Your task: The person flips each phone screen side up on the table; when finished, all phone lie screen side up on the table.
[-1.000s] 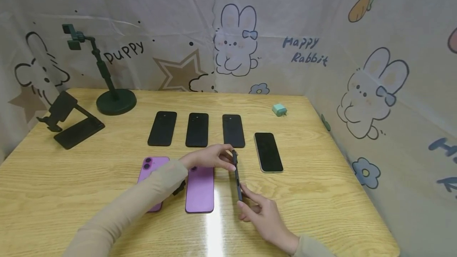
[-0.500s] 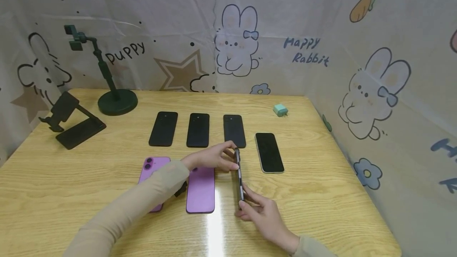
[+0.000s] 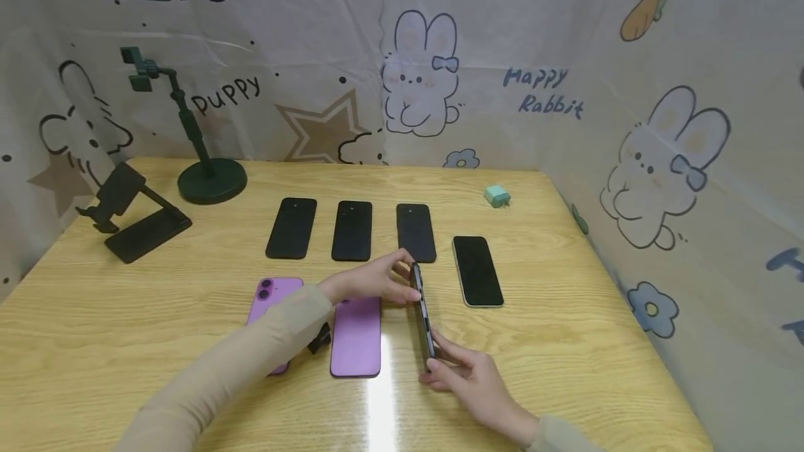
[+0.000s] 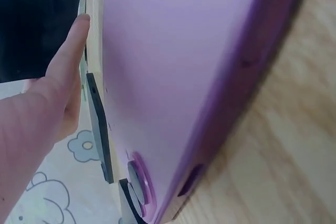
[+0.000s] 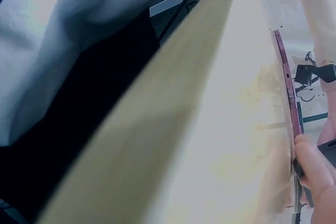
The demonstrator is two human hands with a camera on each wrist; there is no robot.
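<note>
A dark smartphone (image 3: 422, 319) stands tilted up on its long edge between both hands in the head view. My left hand (image 3: 375, 279) pinches its far end between thumb and fingers. The near end is pinched by my right hand (image 3: 477, 389), thumb on the closer side. In the left wrist view the phone's dark flat face (image 4: 37, 24) shows beside the left hand (image 4: 60, 85). Just left of it, a purple phone (image 3: 356, 344) lies back up under the left forearm. The right wrist view catches the right hand (image 5: 315, 169) at its edge.
Three black phones (image 3: 291, 229) lie in a row behind the hands. A phone with a dark screen (image 3: 477, 272) lies to the right. Another purple phone (image 3: 274, 291) is partly under the left sleeve. Two stands (image 3: 212, 181) are at the back left, a mint charger (image 3: 497, 195) at the back right.
The held phone has turned slightly between the hands, showing more of its lighter edge, and its near end has shifted a little right. Both hands keep their grip. The head view has shifted slightly.
</note>
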